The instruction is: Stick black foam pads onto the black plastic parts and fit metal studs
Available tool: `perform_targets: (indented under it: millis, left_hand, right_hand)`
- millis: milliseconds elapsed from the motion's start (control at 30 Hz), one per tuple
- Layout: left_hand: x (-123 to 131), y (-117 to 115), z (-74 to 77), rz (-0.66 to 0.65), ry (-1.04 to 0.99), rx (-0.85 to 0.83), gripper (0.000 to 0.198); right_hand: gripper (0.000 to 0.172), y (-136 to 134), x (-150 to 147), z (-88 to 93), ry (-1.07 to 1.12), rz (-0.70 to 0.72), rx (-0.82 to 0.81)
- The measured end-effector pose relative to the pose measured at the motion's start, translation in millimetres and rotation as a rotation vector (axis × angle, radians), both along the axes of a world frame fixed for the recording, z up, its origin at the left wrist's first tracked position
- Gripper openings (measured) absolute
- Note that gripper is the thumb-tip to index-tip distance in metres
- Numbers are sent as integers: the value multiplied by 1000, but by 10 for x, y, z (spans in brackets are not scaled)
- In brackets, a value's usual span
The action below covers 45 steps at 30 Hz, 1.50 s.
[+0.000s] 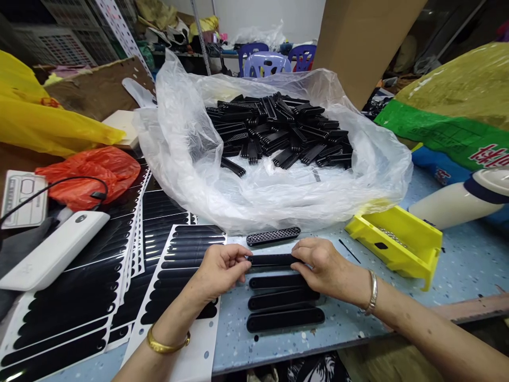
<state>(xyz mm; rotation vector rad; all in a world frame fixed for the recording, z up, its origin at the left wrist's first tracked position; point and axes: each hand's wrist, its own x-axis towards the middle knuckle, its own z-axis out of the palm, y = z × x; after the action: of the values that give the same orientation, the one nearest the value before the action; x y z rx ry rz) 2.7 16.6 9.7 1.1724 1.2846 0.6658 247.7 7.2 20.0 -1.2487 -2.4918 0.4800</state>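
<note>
My left hand (220, 270) pinches the left end of a slim black plastic bar (272, 260) between thumb and fingers. At the bar's other end, my right hand (324, 268) is closed on it the same way. Whether a thin strip lies on the bar's top is too small to tell. Just beyond it rests another bar with its lattice side up (273, 236). On the near side, several smooth-faced black bars (286, 320) lie side by side. Left of them is a white sheet of black rounded-end stickers (178, 270), partly behind my left forearm.
Behind my hands a clear plastic bag (191, 180) holds a heap of black bars (274, 127). A yellow bin (401, 249) with small metal parts and a white bottle (449, 201) stand right. More sticker sheets (87, 297), a white power bank (55, 249) and a red bag (91, 175) lie left.
</note>
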Motion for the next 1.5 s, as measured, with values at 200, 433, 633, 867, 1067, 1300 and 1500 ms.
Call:
perform_targets:
  millis: [200,433,633,867,1067,1300,1500]
  left_hand:
    - [15,18,-17,-2,-3,10,27]
    - [34,23,-11,10,14,-3,26]
    - [42,19,-11,19,23,-7,23]
    - [32,16,-54,17,43,11,23]
    - [68,8,-33,30,58,52,23]
    - [88,13,-34,32,105,69,20]
    - [30,11,-104,5,175,56,31]
  right_hand:
    - [11,11,-10,6,-31,14,-12]
    - [15,25,-23,9,-65,25,4]
    - [15,21,-19,12,-65,24,8]
    - [11,22,8,5,11,1,-39]
    - [7,25,10,2,11,-2,-53]
    - [5,51,100,-121,178,33,-4]
    - [15,40,194,-244,307,13,-9]
